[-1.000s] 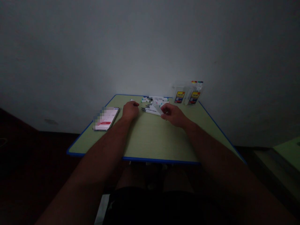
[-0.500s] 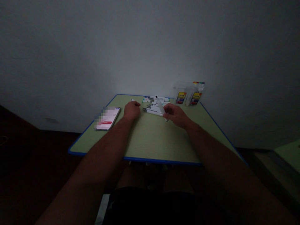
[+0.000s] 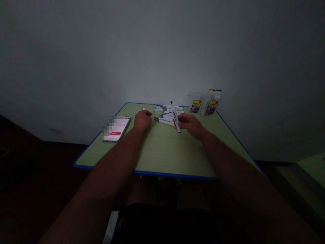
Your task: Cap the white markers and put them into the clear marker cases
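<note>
My right hand (image 3: pixel 188 122) is closed around a white marker (image 3: pixel 176 118). The marker leans up and slightly left, its dark end on top and black print along its barrel. Behind it, several white markers (image 3: pixel 165 121) with grey tips and loose white caps (image 3: pixel 156 110) lie in a pile on the table. My left hand (image 3: pixel 143 119) rests on the table left of the pile, fingers curled in. A small white end (image 3: pixel 144 109) shows just beyond its knuckles; whether the fingers hold it is hidden.
A phone (image 3: pixel 117 129) with a lit screen lies at the left of the green table (image 3: pixel 165 152), which has a blue edge. At the back right stand two clear marker cases (image 3: pixel 196 105), the right one with coloured ends on top. A wall rises behind.
My right hand has turned the marker more upright, and its printed side now shows. My left hand has stayed in place.
</note>
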{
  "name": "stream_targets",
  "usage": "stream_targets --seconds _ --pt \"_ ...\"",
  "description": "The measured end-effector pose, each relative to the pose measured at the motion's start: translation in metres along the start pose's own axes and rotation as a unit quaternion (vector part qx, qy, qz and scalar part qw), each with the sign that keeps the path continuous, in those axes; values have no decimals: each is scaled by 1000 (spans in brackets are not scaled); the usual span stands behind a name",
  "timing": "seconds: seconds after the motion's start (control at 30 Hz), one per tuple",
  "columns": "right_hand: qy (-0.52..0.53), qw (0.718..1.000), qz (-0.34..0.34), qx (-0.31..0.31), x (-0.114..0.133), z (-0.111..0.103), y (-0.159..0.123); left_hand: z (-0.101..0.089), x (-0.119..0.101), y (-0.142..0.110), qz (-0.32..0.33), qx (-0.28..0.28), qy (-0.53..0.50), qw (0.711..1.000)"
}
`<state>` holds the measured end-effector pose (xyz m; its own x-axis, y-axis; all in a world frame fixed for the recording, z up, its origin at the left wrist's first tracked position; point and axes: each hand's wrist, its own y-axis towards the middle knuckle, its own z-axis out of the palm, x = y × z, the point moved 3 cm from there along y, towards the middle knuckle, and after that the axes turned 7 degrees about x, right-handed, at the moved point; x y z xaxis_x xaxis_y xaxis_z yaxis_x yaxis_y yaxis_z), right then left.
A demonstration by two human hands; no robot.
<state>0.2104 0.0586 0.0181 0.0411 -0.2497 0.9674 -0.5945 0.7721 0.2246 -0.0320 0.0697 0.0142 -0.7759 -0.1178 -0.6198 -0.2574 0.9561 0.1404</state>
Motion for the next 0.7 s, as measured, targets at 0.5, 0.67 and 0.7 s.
stream_targets --seconds 0.5,0.67,0.7 --pt "157 975 82 -134 4 -3 2 2 5 0 7 -1 23 1000" --pt "174 971 88 -138 3 -7 3 2 5 -3 -3 9 26 1000" --pt "174 971 88 -140 3 -8 3 2 5 -3 -3 9 26 1000"
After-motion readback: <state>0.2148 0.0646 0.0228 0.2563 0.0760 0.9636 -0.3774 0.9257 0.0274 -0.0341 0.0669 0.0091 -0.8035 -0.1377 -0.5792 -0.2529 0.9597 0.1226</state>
